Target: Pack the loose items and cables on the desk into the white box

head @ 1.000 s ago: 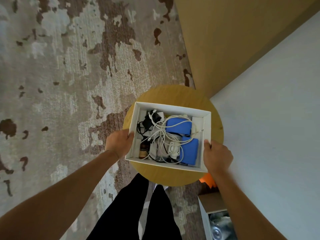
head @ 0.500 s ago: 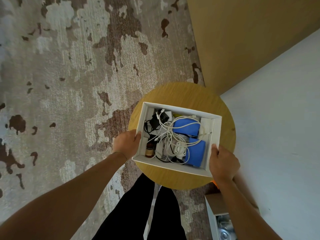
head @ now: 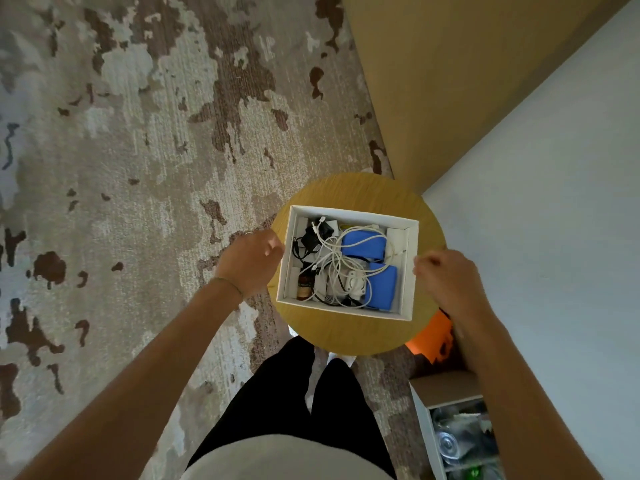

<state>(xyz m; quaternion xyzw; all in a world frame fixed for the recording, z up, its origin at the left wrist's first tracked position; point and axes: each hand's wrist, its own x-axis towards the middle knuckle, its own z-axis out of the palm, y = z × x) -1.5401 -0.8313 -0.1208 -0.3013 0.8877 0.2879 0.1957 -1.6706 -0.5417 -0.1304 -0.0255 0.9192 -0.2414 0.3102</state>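
The white box (head: 409, 271) rests on a small round wooden table (head: 349, 332). Inside lie tangled white cables (head: 332, 258), two blue pouches (head: 363, 242), a black adapter (head: 313, 237), a white plug (head: 355, 284) and a small brown bottle (head: 304, 287). My left hand (head: 249, 263) hovers just off the box's left wall, fingers loosely curled and holding nothing. By the right wall, my right hand (head: 446, 280) is also loosely curled, with nothing in its grip.
A patterned grey-brown rug (head: 138, 168) covers the floor on the left. A tan wooden panel (head: 450, 81) and a white surface (head: 554, 202) stand to the right. An orange object (head: 433, 336) and a white shelf with glassware (head: 460, 441) sit at lower right.
Both hands have let go of the box's sides and drawn slightly away. The box now rests on the round table.
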